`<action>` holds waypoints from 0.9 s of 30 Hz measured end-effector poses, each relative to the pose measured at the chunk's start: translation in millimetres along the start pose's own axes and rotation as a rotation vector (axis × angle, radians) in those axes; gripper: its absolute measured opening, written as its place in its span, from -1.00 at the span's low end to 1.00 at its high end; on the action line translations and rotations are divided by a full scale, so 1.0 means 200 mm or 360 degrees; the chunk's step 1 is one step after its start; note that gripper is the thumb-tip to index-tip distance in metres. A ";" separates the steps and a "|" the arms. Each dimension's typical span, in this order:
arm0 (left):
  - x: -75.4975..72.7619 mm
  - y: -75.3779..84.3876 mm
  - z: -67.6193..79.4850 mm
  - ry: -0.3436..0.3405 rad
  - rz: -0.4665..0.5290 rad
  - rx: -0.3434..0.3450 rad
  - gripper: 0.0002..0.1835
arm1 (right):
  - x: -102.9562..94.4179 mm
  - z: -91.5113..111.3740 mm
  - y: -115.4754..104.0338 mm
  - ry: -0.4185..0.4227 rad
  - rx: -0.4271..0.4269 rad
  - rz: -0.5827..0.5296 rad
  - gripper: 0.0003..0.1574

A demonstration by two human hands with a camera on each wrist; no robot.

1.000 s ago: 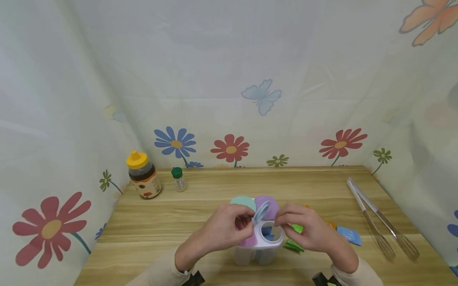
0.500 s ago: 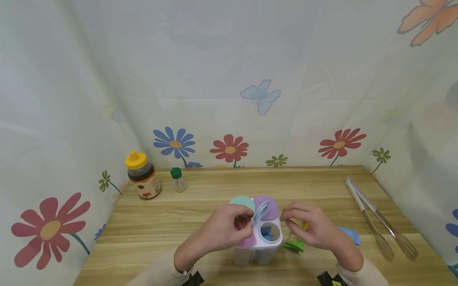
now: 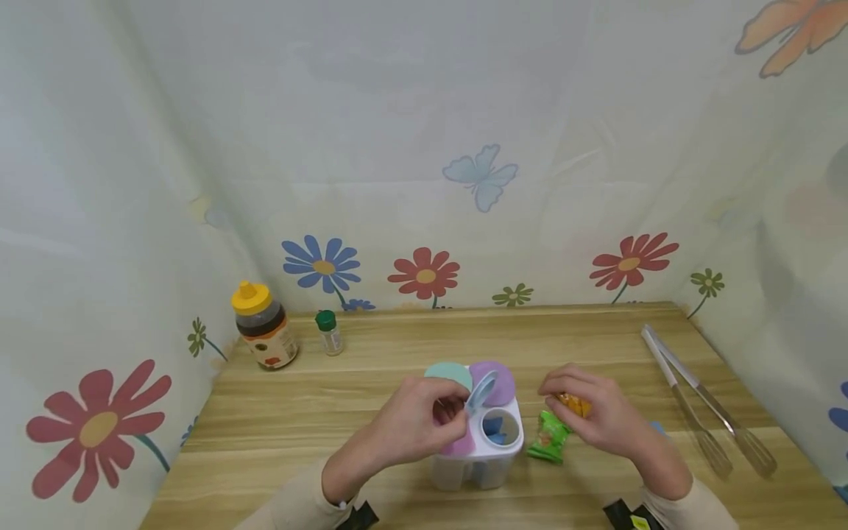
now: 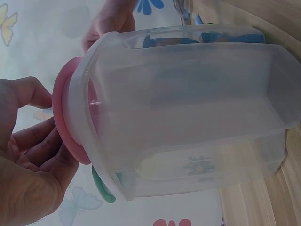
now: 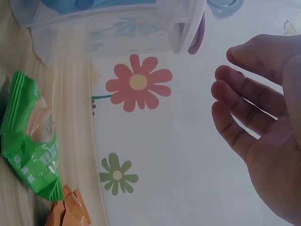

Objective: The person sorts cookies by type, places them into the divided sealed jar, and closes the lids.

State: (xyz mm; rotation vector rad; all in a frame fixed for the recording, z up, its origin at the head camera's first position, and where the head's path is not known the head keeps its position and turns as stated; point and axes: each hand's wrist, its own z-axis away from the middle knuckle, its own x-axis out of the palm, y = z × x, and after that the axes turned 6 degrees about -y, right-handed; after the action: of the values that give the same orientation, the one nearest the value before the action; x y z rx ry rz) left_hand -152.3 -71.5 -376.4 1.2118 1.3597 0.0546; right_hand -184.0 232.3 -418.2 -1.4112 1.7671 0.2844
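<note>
A clear four-compartment container is standing near the front edge of the wooden table, between the two hands. The left hand is resting against the container's left side, its curled fingers pinching the raised blue flip lid; the pink lid is lying just beside the fingertips, as the left wrist view shows. The teal lid and the purple lid are sitting closed at the far side. The front right compartment is standing open, with something blue showing inside.

The right hand is hovering to the right of the container, apart from it, over an orange packet; in the right wrist view its fingers are lying loosely curved, holding nothing. A green packet is lying on the table between the container and this hand, touching neither.

Metal tongs are lying at the right edge; a yellow-capped jar and a green-capped shaker are standing at the far left.
</note>
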 end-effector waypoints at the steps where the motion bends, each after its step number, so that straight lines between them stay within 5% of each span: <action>1: 0.00 0.00 0.00 0.0000 0.0001 0.0000 -0.87 | -0.01 0.01 0.00 -0.0005 0.0030 0.0010 -0.50; 10: 0.00 0.00 0.00 -0.0005 -0.0007 -0.0008 -0.87 | -0.05 0.06 0.02 -0.0081 0.0281 0.0122 -0.58; 27: 0.00 0.01 0.00 -0.0020 0.0001 -0.0050 -0.86 | -0.09 0.17 0.09 0.0010 0.0452 0.0376 -0.57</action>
State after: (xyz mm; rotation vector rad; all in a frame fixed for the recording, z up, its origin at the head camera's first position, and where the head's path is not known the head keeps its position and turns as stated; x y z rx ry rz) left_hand -151.4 -71.3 -374.6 1.1843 1.3428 0.0687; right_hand -183.8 271.7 -432.6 -1.0064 1.8967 0.1451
